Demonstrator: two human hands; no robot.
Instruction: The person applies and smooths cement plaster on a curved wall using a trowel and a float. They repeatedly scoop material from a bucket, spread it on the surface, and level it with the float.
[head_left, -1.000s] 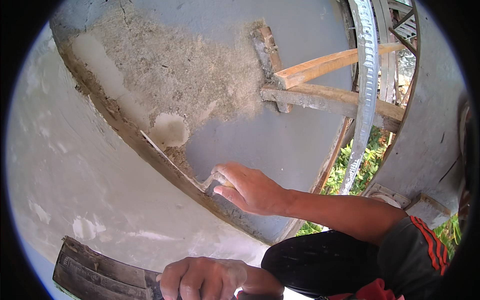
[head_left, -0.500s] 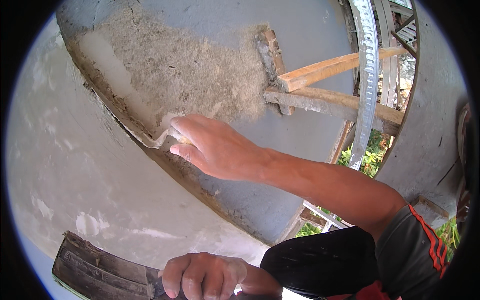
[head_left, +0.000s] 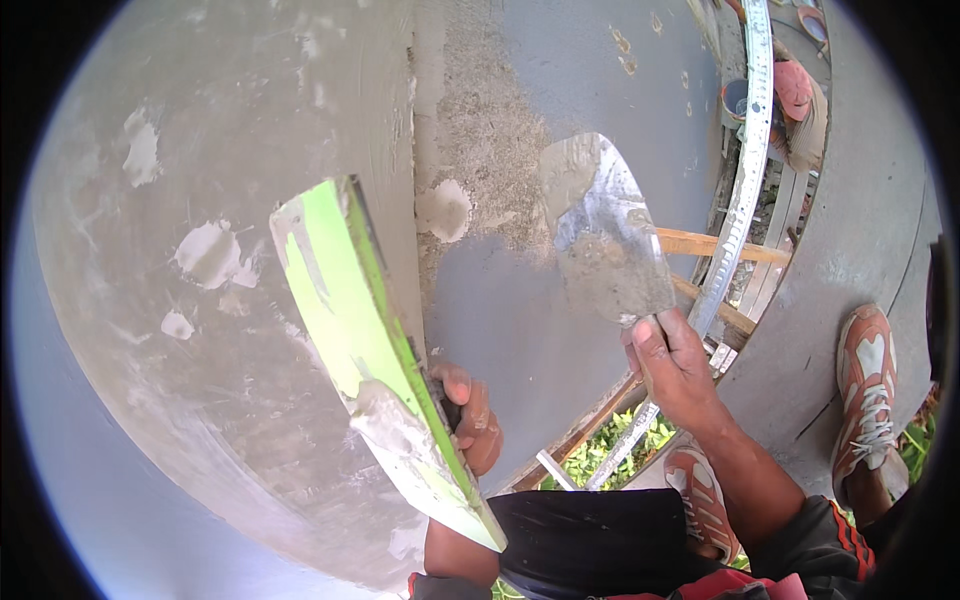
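Left of the green float (head_left: 358,338), white patches (head_left: 208,254) dot grey plaster (head_left: 225,375).

Green board (head_left: 333,290): mortar lump (head_left: 390,416) on it. Grey planking (head_left: 850,220): shoe (head_left: 864,375).

in the head view, the left hand (head_left: 475,420) gripped a green board (head_left: 335,290) from its far side, and a lump of wet plaster (head_left: 390,415) sat on the board's lower part. the right hand (head_left: 675,365) held a trowel (head_left: 612,245) by its handle, the blade pointing up the view and smeared grey. behind both stood a patchy grey wall (head_left: 210,370). to the right were a metal strip (head_left: 742,200), green leaves (head_left: 655,435) and an orange-and-white shoe (head_left: 866,375).
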